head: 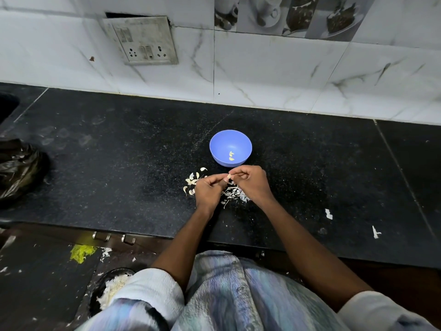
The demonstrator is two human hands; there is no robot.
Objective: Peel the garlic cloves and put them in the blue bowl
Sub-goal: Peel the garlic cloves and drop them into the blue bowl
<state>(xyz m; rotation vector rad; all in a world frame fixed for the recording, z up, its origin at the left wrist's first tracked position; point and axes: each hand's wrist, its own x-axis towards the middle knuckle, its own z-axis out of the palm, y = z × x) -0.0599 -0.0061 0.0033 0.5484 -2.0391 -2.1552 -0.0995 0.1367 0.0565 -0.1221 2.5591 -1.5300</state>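
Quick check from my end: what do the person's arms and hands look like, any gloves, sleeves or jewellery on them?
Both hands, left hand and right hand, are bare: no gloves, and no rings, watch or bracelets visible. The forearms are uncovered too. Pale whitish, textured sleeves are pushed or rolled up near the elbows, over a washed-out blue and lilac streaked garment.

I'm looking down into a home kitchen: a black speckled stone tabletop [119,144] against marble-look wall tiles [274,75], a grimy socket plate [143,40], and decorative tiles [286,15] printed with cups and cakes.
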